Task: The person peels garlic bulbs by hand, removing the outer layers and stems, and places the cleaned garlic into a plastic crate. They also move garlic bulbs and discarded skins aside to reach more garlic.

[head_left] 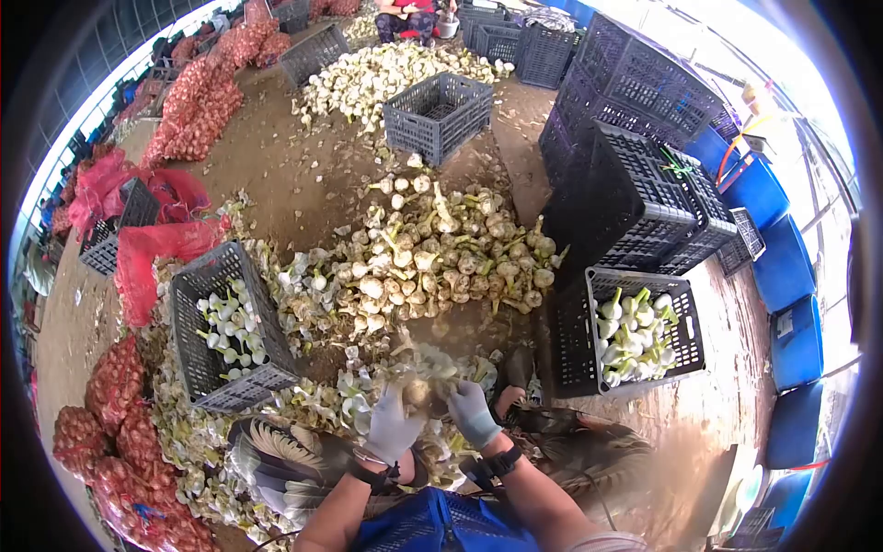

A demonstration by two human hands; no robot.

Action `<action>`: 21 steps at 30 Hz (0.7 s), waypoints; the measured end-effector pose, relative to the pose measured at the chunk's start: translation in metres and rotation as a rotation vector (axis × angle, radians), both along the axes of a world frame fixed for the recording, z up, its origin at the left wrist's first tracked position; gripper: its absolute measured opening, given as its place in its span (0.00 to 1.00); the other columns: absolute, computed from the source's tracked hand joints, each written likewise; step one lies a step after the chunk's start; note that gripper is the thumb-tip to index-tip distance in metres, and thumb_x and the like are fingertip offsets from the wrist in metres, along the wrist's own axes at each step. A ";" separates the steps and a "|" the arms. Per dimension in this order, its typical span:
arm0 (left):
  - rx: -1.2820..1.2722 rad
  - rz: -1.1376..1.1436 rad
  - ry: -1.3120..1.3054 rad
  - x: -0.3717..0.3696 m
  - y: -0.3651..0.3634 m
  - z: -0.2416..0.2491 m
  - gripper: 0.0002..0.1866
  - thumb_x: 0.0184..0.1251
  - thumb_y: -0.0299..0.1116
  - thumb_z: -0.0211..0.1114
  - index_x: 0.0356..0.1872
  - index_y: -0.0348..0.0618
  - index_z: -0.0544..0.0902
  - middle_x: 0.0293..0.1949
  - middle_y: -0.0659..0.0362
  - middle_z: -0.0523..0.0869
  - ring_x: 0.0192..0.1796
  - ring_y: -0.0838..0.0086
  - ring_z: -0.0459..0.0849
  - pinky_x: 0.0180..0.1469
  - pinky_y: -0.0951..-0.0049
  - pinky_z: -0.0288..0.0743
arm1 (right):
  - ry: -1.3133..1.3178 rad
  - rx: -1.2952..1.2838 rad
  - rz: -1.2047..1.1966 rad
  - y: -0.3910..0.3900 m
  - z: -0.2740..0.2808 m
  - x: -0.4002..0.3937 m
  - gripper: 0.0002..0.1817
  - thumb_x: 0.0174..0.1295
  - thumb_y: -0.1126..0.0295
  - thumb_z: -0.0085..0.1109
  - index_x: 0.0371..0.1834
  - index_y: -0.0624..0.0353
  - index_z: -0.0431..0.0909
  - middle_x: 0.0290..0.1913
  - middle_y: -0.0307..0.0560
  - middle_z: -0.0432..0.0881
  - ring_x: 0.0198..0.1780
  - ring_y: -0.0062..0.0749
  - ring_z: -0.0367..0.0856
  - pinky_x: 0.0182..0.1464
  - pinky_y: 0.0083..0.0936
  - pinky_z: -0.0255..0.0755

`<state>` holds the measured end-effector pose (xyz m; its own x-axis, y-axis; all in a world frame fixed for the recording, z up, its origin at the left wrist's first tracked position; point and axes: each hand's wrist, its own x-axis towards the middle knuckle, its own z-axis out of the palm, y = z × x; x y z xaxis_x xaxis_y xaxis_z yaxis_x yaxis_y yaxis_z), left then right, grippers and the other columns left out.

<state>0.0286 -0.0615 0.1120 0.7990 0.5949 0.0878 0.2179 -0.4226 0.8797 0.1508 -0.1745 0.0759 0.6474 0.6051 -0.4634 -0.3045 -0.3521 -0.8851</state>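
Note:
My left hand (394, 427), in a pale glove, is closed on a garlic bulb (418, 394) low in the middle of the head view. My right hand (473, 416), gloved too, has its fingers closed at the other side of the bulb, by loose papery skin (432, 359). Motion blurs the bulb and skin, and the right fingertips are partly hidden. In front of my hands lies a heap of unpeeled garlic (441, 253) with stems. A dark crate (235, 391) of white peeled bulbs stands at left, another crate (676, 373) of them at right.
Peeled skins (207, 460) litter the ground around my legs. Red net sacks (129, 460) bulge at lower left. Stacked black crates (635, 198) rise at right, beside blue bins (796, 340). Farther off are a grey crate (437, 120), a white garlic pile (345, 83) and a seated person (405, 14).

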 end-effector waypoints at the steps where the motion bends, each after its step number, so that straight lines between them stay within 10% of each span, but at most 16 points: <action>1: 0.009 -0.018 -0.008 -0.001 0.000 0.004 0.32 0.49 0.23 0.68 0.61 0.39 0.73 0.55 0.44 0.79 0.60 0.51 0.77 0.64 0.59 0.71 | 0.037 0.104 -0.024 -0.002 0.000 -0.001 0.13 0.69 0.70 0.56 0.50 0.67 0.82 0.30 0.35 0.81 0.31 0.13 0.72 0.32 0.18 0.67; 5: 0.114 -0.043 0.016 -0.002 -0.003 0.015 0.32 0.49 0.22 0.68 0.61 0.39 0.73 0.57 0.43 0.77 0.62 0.50 0.76 0.64 0.59 0.71 | 0.320 0.303 -0.099 -0.009 0.034 0.001 0.11 0.69 0.71 0.56 0.46 0.67 0.83 0.36 0.39 0.85 0.32 0.21 0.82 0.34 0.21 0.76; 9: 0.285 -0.111 0.053 0.001 -0.011 0.025 0.33 0.51 0.23 0.68 0.63 0.38 0.72 0.60 0.42 0.74 0.62 0.52 0.76 0.64 0.60 0.71 | 0.076 0.459 0.026 -0.022 0.017 0.002 0.11 0.69 0.69 0.59 0.47 0.65 0.83 0.37 0.39 0.86 0.32 0.22 0.83 0.33 0.21 0.76; 13: -0.495 0.043 -0.115 0.004 -0.005 0.022 0.32 0.54 0.26 0.69 0.63 0.37 0.72 0.52 0.50 0.78 0.53 0.61 0.80 0.53 0.66 0.78 | 0.404 0.397 -0.047 -0.030 0.046 -0.002 0.14 0.64 0.73 0.62 0.51 0.66 0.81 0.35 0.42 0.86 0.31 0.26 0.83 0.33 0.24 0.76; 15: 0.104 -0.024 -0.073 0.002 -0.001 0.027 0.30 0.54 0.25 0.68 0.62 0.39 0.74 0.51 0.48 0.79 0.52 0.59 0.81 0.51 0.65 0.79 | 0.465 0.425 -0.066 -0.038 0.030 0.003 0.15 0.61 0.74 0.64 0.50 0.66 0.81 0.34 0.44 0.87 0.29 0.31 0.84 0.32 0.27 0.77; 17: 0.121 -0.046 -0.019 0.008 -0.008 0.032 0.29 0.53 0.26 0.68 0.61 0.42 0.75 0.55 0.45 0.77 0.56 0.53 0.79 0.56 0.62 0.77 | -1.141 0.278 0.527 -0.046 0.001 0.025 0.20 0.51 0.78 0.66 0.50 0.65 0.83 0.33 0.51 0.86 0.30 0.43 0.85 0.35 0.32 0.79; 21: 0.365 -0.150 0.101 0.007 -0.020 0.035 0.31 0.52 0.26 0.67 0.62 0.45 0.75 0.61 0.44 0.74 0.59 0.46 0.77 0.58 0.57 0.75 | -0.959 0.195 0.350 -0.040 0.029 0.016 0.22 0.45 0.80 0.65 0.48 0.61 0.85 0.32 0.55 0.85 0.33 0.49 0.85 0.38 0.34 0.80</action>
<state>0.0359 -0.0813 0.1473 0.8900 0.4152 0.1882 0.2078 -0.7369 0.6433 0.1667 -0.2145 0.1051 0.4657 0.8395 0.2799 0.6495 -0.1094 -0.7525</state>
